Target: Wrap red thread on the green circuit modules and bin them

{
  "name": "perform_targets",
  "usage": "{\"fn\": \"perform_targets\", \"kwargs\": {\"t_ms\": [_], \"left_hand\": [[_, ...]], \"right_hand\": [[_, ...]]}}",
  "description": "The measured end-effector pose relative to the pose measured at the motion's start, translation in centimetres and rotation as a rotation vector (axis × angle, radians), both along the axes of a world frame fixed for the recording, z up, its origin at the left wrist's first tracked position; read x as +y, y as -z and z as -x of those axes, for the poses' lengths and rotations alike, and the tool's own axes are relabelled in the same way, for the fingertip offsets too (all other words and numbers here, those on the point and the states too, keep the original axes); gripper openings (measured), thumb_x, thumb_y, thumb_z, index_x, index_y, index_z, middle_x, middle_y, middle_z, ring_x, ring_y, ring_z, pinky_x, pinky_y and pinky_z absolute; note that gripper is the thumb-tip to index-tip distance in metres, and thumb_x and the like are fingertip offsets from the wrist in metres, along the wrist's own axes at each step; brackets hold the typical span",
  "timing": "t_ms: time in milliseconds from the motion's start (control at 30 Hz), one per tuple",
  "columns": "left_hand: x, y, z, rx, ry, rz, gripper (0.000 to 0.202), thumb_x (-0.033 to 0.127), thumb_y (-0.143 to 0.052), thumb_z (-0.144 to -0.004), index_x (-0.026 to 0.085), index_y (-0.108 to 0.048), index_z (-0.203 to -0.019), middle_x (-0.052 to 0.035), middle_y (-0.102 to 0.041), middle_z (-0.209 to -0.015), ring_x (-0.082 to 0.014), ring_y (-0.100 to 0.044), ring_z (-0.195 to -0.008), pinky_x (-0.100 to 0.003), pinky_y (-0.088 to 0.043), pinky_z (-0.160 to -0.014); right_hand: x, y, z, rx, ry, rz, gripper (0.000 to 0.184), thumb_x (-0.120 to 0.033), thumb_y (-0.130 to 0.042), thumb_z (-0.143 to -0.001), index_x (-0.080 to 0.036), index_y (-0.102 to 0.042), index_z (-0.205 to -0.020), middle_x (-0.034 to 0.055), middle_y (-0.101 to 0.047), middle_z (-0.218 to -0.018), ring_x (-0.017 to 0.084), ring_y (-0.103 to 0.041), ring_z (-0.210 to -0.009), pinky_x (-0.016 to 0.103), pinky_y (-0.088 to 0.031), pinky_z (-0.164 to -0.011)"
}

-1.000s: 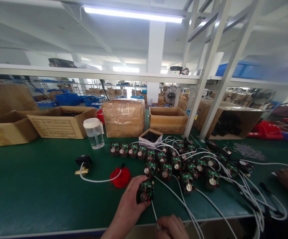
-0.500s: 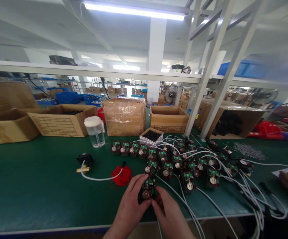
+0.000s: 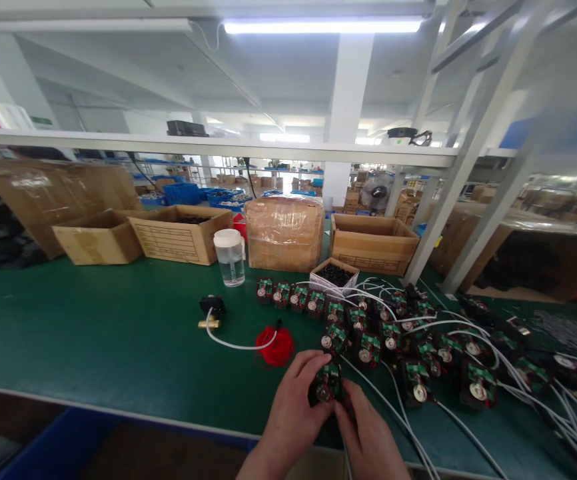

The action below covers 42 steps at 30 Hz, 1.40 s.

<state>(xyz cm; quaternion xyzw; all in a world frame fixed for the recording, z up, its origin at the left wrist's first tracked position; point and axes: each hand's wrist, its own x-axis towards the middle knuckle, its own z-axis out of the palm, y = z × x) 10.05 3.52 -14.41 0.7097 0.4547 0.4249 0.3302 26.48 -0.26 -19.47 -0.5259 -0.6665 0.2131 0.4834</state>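
My left hand (image 3: 292, 408) and my right hand (image 3: 368, 437) both grip one small black module with a green circuit board (image 3: 326, 385), held just above the near edge of the green table (image 3: 93, 340). A white cable trails from it under my right hand. Just beyond, several like modules (image 3: 363, 328) with white cables lie in rows on the mat. A red bundle of wire (image 3: 274, 347) lies left of my hands.
A clear lidded jar (image 3: 230, 257), a small white box of black parts (image 3: 334, 275) and several cardboard boxes (image 3: 181, 233) stand at the back. A black and brass part (image 3: 210, 311) with a white cable lies mid-table. Slanted metal frame posts (image 3: 438, 220) rise at right.
My right hand came up from the table edge and joined the left on the module. The view has swung left, so the other person's hand at far right is out of sight.
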Motion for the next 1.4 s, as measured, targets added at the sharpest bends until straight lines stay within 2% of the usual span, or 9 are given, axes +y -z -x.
{"fn": "perform_targets", "kwargs": {"t_ms": [267,367,433,500,667,833,1067,1200,1400], "left_hand": [[-1.6,0.3,3.8,0.121,-0.078,-0.032,0.076,0.014,-0.078,-0.062,0.034,-0.059,-0.133,-0.0061,-0.051,-0.146,-0.0307,-0.05,-0.133,-0.048,-0.042,-0.113],[-1.2,0.1,7.2,0.126,-0.352,-0.004,0.027,0.037,-0.063,-0.084,0.025,-0.07,-0.107,-0.008,-0.066,-0.11,-0.0269,-0.066,-0.102,-0.042,-0.055,-0.091],[-0.2,0.0,9.1,0.218,-0.561,0.058,0.029,0.043,-0.052,-0.089,0.022,-0.071,-0.095,-0.0071,-0.067,-0.094,-0.026,-0.067,-0.086,-0.04,-0.055,-0.079],[1.1,-0.2,10.2,0.335,-0.608,0.104,0.033,0.043,-0.051,-0.088,0.02,-0.071,-0.099,-0.0072,-0.066,-0.092,-0.0264,-0.066,-0.082,-0.039,-0.054,-0.074],[2.8,-0.6,10.2,0.419,-0.505,0.103,0.023,0.032,-0.054,-0.084,0.021,-0.073,-0.087,-0.0076,-0.068,-0.092,-0.0284,-0.063,-0.089,-0.04,-0.048,-0.081],[2.1,-2.1,9.9,0.376,-0.461,0.178,0.024,0.036,-0.052,-0.085,0.022,-0.071,-0.08,-0.0074,-0.07,-0.092,-0.0275,-0.064,-0.086,-0.038,-0.048,-0.076],[1.3,-7.7,8.3,-0.062,-0.207,0.356,0.024,0.045,-0.061,-0.082,0.021,-0.065,-0.08,-0.0026,-0.072,-0.081,-0.0244,-0.066,-0.084,-0.033,-0.048,-0.077],[0.8,-10.8,6.5,-0.38,-0.108,0.486,0.019,0.039,-0.066,-0.084,0.02,-0.06,-0.083,-0.0069,-0.077,-0.098,-0.0257,-0.071,-0.1,-0.036,-0.05,-0.093],[-0.5,-13.0,4.4,-0.67,0.022,0.609,0.013,0.028,-0.069,-0.086,0.018,-0.06,-0.086,-0.0121,-0.078,-0.104,-0.028,-0.072,-0.105,-0.043,-0.051,-0.101]], "right_hand": [[0.2,1.2,-1.1,-0.054,0.012,-0.114,0.03,-0.031,-0.058,-0.093,-0.019,-0.067,-0.118,0.0082,-0.076,-0.096,0.023,-0.075,-0.079,0.031,-0.063,-0.069],[0.0,0.8,-1.1,-0.04,0.023,-0.083,0.029,-0.032,-0.06,-0.091,-0.019,-0.069,-0.116,0.007,-0.075,-0.088,0.023,-0.074,-0.074,0.032,-0.062,-0.067],[-0.2,0.4,-0.9,-0.027,0.026,-0.058,0.029,-0.032,-0.061,-0.09,-0.02,-0.07,-0.115,0.0073,-0.075,-0.088,0.023,-0.073,-0.074,0.031,-0.062,-0.066],[-0.3,0.1,-0.8,-0.016,0.03,-0.055,0.027,-0.033,-0.062,-0.09,-0.02,-0.07,-0.113,0.0074,-0.075,-0.089,0.023,-0.073,-0.074,0.031,-0.062,-0.066],[-0.3,0.6,-1.3,-0.054,0.01,-0.095,0.027,-0.029,-0.057,-0.093,-0.02,-0.067,-0.116,0.0072,-0.075,-0.09,0.02,-0.073,-0.073,0.027,-0.061,-0.067],[-0.2,0.8,-1.8,-0.132,-0.065,-0.015,0.031,-0.023,-0.05,-0.096,-0.019,-0.059,-0.125,0.0065,-0.073,-0.094,0.018,-0.072,-0.08,0.023,-0.059,-0.072],[-0.7,-1.1,-1.5,-0.123,-0.04,0.078,0.029,-0.029,-0.046,-0.099,-0.017,-0.059,-0.122,0.0086,-0.072,-0.094,0.02,-0.071,-0.082,0.027,-0.059,-0.074],[-1.0,-2.8,-1.8,-0.072,-0.032,0.041,0.024,-0.029,-0.047,-0.1,-0.023,-0.062,-0.117,0.007,-0.07,-0.104,0.019,-0.069,-0.094,0.026,-0.056,-0.081],[-0.7,-6.7,0.0,0.113,-0.063,0.053,0.022,-0.034,-0.046,-0.101,-0.024,-0.064,-0.11,0.0059,-0.066,-0.102,0.02,-0.065,-0.094,0.03,-0.052,-0.083]]}}
